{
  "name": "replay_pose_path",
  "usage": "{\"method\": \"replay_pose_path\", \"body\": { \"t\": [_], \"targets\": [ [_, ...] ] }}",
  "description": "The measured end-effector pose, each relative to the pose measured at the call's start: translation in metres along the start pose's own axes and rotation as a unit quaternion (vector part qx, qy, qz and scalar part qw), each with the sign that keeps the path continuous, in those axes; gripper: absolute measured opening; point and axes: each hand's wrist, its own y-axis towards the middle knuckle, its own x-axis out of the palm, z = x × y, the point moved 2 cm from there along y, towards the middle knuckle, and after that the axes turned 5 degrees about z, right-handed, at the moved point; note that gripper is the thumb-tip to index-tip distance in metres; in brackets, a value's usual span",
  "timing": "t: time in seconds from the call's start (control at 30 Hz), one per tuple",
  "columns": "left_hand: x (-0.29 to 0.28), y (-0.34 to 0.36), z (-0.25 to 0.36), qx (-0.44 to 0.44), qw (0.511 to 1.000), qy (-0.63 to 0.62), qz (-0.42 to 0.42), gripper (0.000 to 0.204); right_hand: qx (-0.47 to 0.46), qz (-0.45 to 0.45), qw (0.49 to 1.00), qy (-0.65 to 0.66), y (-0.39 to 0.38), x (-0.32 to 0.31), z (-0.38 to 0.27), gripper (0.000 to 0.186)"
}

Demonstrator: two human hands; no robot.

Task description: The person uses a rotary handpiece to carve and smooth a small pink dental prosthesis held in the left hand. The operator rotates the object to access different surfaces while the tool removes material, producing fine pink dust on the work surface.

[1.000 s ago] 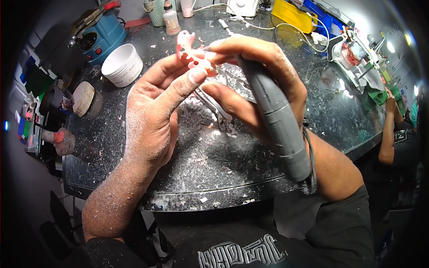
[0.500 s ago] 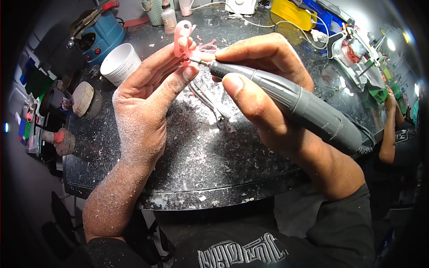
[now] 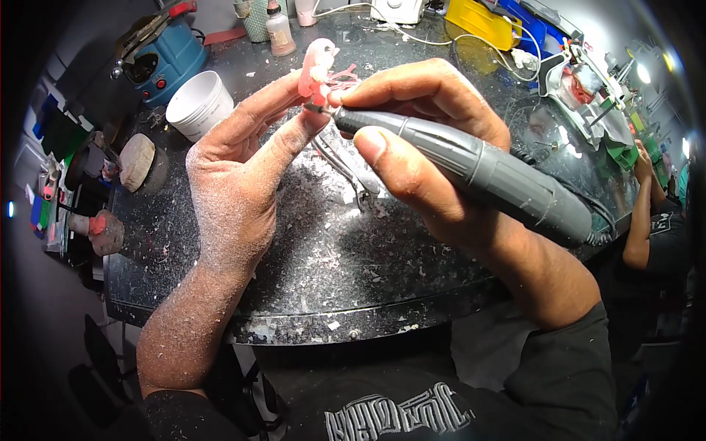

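Note:
Between its thumb and fingers my left hand point(image 3: 235, 173), dusted with white powder, pinches a small pink partial denture point(image 3: 315, 72) with whitish teeth. My right hand point(image 3: 423, 184) is wrapped around a dark grey rotary handpiece point(image 3: 478, 162), its cord trailing off to the right. The handpiece's bur point(image 3: 316, 108) sits at the lower part of the denture, close to my left thumb tip; whether it touches is too small to tell. Just behind the fingers show thin pink branching strands point(image 3: 346, 76). Below the hands, a slim metal tool point(image 3: 344, 169) lies on the tabletop.
White and pink shavings cover the dark table point(image 3: 323, 272). At left are a white tub point(image 3: 198, 106), a blue machine point(image 3: 169, 62) and a round plaster block point(image 3: 137, 162). A bottle point(image 3: 279, 33) and yellow bin point(image 3: 478, 26) stand behind. Another person's arm point(image 3: 640, 220) shows at right.
The denture has tilted and shifted slightly right and down in my left fingers. The handpiece, with my right hand, has moved a little left and down.

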Motion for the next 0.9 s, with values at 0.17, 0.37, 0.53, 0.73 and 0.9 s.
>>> {"method": "replay_pose_path", "body": {
  "t": [0.17, 0.37, 0.53, 0.73, 0.9],
  "targets": [
    [0.003, 0.002, 0.003, 0.018, 1.000, 0.015, 0.002, 0.035, -0.008, 0.011, 1.000, -0.010, 0.000, 0.000, 0.000, 0.028],
    [0.003, 0.001, 0.005, 0.007, 1.000, 0.014, 0.004, 0.032, -0.019, -0.001, 0.999, -0.029, 0.000, 0.001, 0.002, 0.027],
    [0.005, -0.001, 0.008, -0.034, 0.999, 0.012, 0.016, 0.031, -0.030, 0.008, 0.999, -0.014, 0.000, 0.000, 0.002, 0.030],
    [0.006, -0.001, 0.008, -0.039, 0.999, -0.006, 0.013, 0.031, -0.039, -0.003, 0.999, -0.020, 0.000, 0.001, 0.006, 0.031],
    [0.007, -0.002, 0.009, -0.027, 1.000, 0.001, 0.014, 0.030, -0.035, -0.016, 0.999, -0.036, 0.000, 0.000, 0.003, 0.030]
  ]
}}
